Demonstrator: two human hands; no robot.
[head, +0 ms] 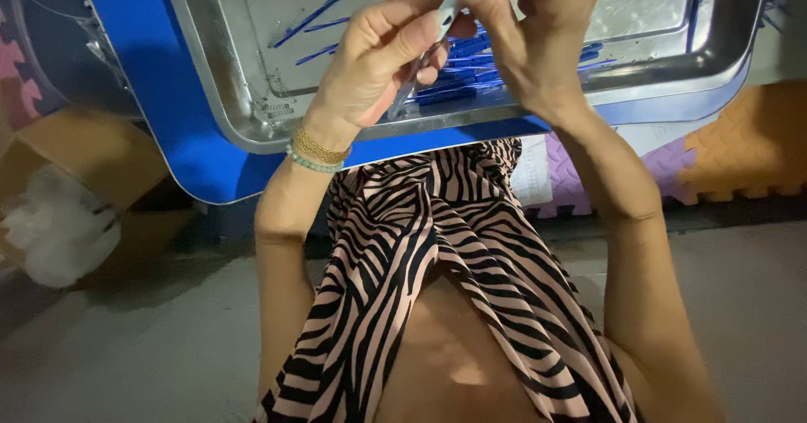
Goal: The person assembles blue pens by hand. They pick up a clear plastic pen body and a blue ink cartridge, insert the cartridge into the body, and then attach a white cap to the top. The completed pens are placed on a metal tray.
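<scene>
Pinching one thin stick [420, 57] between both hands above tray [252, 112]. Left hand [382, 61] grips low end, right hand [521, 32] closed on top end. Stick axis runs near-left to far-right. Blue stick pile [471, 74] lies just beyond hands, in tray.

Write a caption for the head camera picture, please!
Both hands, left hand and right hand, pinch a thin stick above a metal tray.

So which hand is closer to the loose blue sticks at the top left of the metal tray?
Left. The left hand sits just right of the loose blue sticks; the right hand is farther right, beyond it.
</scene>
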